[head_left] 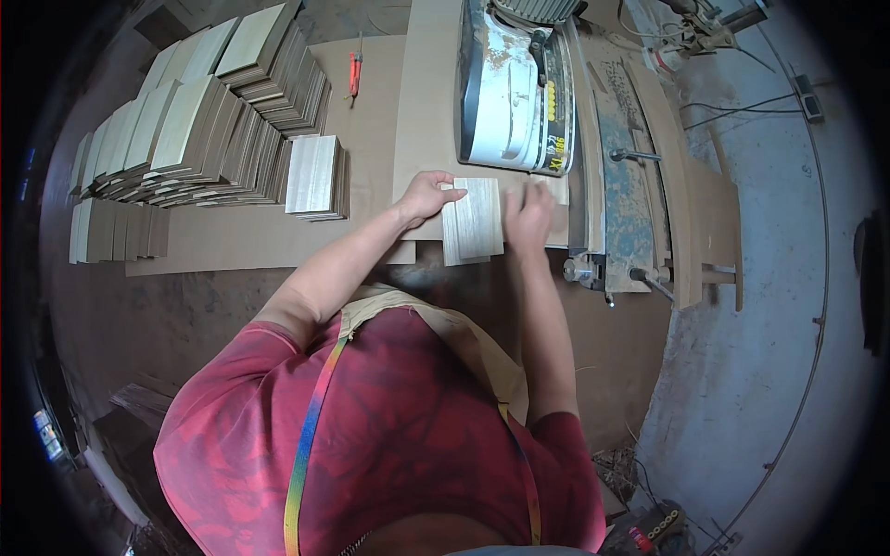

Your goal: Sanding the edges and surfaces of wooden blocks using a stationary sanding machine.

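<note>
Two or more thin pale wooden boards (478, 218) lie overlapped and slightly offset at the table's front edge, in front of a machine. My left hand (429, 197) grips their left side, with the thumb over the top face and the fingers at the edge. Close by their right edge is my right hand (529, 219). Its fingers are smeared by motion, so whether it touches the boards is unclear. A small stack of similar boards (312, 176) stands to the left of my left forearm.
Big stacks of wooden boards (199, 130) fill the table's left side. A red-handled tool (354, 74) lies behind them. The machine with a white and black housing (510, 102) stands ahead. To its right is a worn blue metal bed (626, 176) with clamps and wooden strips.
</note>
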`<act>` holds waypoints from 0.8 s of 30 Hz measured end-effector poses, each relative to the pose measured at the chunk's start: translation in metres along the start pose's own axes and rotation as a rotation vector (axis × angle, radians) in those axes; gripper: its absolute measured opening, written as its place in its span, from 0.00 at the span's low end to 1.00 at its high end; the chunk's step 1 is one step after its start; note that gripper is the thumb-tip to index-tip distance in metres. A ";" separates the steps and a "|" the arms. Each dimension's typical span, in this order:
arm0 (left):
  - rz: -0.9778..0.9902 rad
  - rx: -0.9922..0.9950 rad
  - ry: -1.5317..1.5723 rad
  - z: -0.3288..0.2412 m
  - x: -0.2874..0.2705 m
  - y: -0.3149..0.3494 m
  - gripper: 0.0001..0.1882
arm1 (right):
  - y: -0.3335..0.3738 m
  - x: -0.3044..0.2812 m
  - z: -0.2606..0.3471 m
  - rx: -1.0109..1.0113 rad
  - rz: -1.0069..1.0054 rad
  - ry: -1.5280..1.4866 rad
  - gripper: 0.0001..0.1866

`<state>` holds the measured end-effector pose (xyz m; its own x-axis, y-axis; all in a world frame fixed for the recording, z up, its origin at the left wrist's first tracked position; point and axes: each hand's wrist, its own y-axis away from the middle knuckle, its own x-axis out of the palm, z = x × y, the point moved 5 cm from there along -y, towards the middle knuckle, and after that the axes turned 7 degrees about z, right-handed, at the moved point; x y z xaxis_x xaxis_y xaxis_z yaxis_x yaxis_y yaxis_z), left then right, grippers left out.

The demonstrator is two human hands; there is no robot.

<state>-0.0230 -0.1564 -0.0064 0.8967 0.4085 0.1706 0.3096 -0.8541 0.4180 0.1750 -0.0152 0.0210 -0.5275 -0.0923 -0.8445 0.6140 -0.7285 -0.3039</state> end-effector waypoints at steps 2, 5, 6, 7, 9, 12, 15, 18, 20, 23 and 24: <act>-0.109 -0.005 -0.040 0.008 -0.002 -0.002 0.09 | 0.040 0.005 0.048 -0.070 0.071 -0.048 0.32; -0.130 -0.002 -0.062 0.009 0.007 -0.004 0.07 | 0.066 -0.002 0.065 -0.075 0.029 -0.052 0.33; -0.117 0.004 -0.060 0.009 0.009 -0.005 0.07 | 0.069 -0.003 0.064 -0.066 0.003 -0.072 0.33; -0.106 0.009 -0.058 0.008 0.010 -0.005 0.07 | 0.072 -0.004 0.063 -0.057 -0.023 -0.093 0.33; -0.093 0.014 -0.059 0.010 0.008 -0.008 0.08 | 0.078 -0.006 0.066 -0.046 -0.053 -0.114 0.33; -0.113 -0.028 0.190 0.023 -0.008 -0.011 0.09 | 0.085 -0.008 0.079 -0.066 -0.046 -0.172 0.31; -0.101 -0.071 0.326 0.017 -0.007 -0.008 0.09 | 0.086 -0.006 0.080 -0.072 -0.048 -0.207 0.31; -0.042 -0.149 0.484 -0.007 0.007 0.006 0.13 | 0.086 -0.006 0.075 -0.078 -0.071 -0.249 0.30; -0.025 -0.125 0.411 -0.005 0.003 0.013 0.15 | 0.083 -0.025 0.079 -0.107 -0.087 -0.332 0.29; 0.050 -0.047 0.175 -0.006 -0.001 0.020 0.21 | 0.093 -0.046 0.044 0.065 -0.035 -0.167 0.27; 0.051 -0.046 0.177 -0.005 -0.001 0.021 0.21 | 0.095 -0.051 0.026 0.094 -0.054 -0.060 0.27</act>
<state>-0.0187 -0.1727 0.0068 0.8400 0.4184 0.3456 0.2465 -0.8615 0.4439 0.2452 -0.0976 0.0466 -0.5942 -0.0900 -0.7993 0.5277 -0.7936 -0.3029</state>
